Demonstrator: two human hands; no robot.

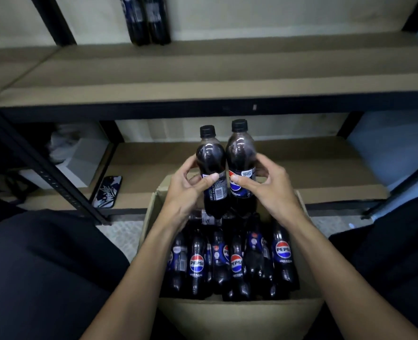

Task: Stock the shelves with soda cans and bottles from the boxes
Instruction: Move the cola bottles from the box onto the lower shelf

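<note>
Brown fibreboard shelves in a black metal frame filled the background, matte and flat-edged. In front of them two soda bottles stood upright and side by side, touching, raised above an open box. Both were smooth clear plastic, waisted in the middle, filled with dark cola and topped with ribbed black caps.

The left bottle showed the barcode side of its label. The left hand held it round the label, thumb across the front and fingers curled behind. The right bottle showed a round red, white and blue logo, and the right hand gripped it the same way.

Below them the cardboard box, plain tan with its flaps open, held more bottles of the same kind, lying packed together with labels facing up. Dark-clothed knees flanked the box.

On the lower shelf, left of the box, a phone with a patterned case lay flat. Further left sat what looked like a white carton, too blurred to tell more. Two more dark bottles stood at the back of the upper shelf.
</note>
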